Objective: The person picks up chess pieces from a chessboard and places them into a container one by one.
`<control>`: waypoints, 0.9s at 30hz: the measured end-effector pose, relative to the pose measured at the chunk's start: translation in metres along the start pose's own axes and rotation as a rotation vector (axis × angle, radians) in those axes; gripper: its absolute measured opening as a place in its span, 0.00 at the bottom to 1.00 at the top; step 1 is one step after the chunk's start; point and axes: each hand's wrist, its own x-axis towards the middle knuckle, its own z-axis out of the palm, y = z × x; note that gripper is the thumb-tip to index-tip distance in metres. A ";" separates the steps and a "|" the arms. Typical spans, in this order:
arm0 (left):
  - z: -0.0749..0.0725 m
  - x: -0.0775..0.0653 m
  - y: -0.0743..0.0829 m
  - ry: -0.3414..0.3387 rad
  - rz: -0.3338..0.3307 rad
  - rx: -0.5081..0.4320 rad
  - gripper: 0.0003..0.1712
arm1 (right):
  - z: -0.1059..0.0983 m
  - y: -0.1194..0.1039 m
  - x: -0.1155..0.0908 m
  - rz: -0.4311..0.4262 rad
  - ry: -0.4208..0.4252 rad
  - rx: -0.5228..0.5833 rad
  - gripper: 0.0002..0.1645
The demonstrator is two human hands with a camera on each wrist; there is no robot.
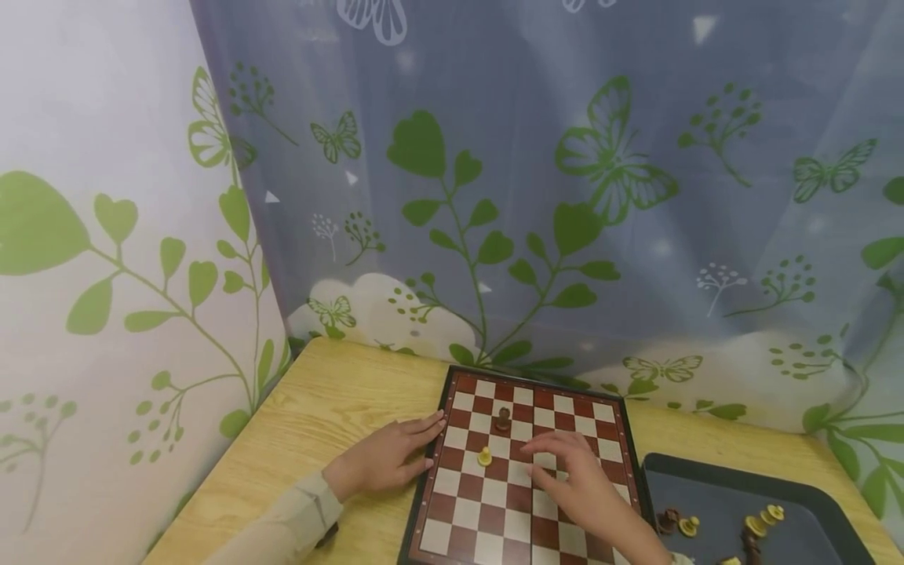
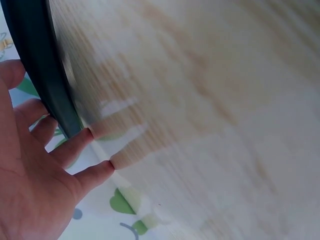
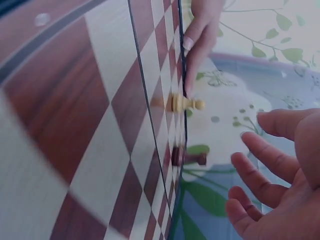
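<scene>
A red-and-white chessboard (image 1: 497, 497) with a dark rim lies on the table. On its far half stand a pale yellow pawn (image 1: 484, 457) and, farther back, a dark brown rook (image 1: 503, 419); both show upright from the side in the right wrist view. My left hand (image 1: 387, 457) rests at the board's left edge, fingertips against the dark rim (image 2: 40, 55). Over the right half of the board, my right hand (image 1: 575, 482) hovers with nothing in it, thumb and fingers apart and pointing toward the two pieces. Its fingers (image 3: 257, 175) hang loosely bent above the surface.
To the right of the board sits a dark tray (image 1: 734, 471) with several yellow and brown chess pieces, among them a yellow pawn (image 1: 689, 526). The wooden table (image 1: 346, 384) meets a printed curtain (image 1: 452, 259) behind and a pale one on the left.
</scene>
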 end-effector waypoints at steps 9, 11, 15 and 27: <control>0.003 0.002 -0.002 0.007 0.011 -0.010 0.36 | 0.025 -0.008 0.026 -0.039 -0.162 -0.050 0.17; 0.004 0.002 -0.002 0.005 0.008 -0.011 0.36 | 0.030 -0.008 0.031 -0.030 -0.184 -0.037 0.18; 0.005 0.002 -0.002 -0.007 0.000 -0.029 0.36 | 0.038 -0.007 0.037 -0.026 -0.208 -0.014 0.17; 0.001 0.000 -0.002 0.008 -0.009 -0.033 0.36 | 0.043 -0.003 0.052 -0.070 -0.239 0.016 0.04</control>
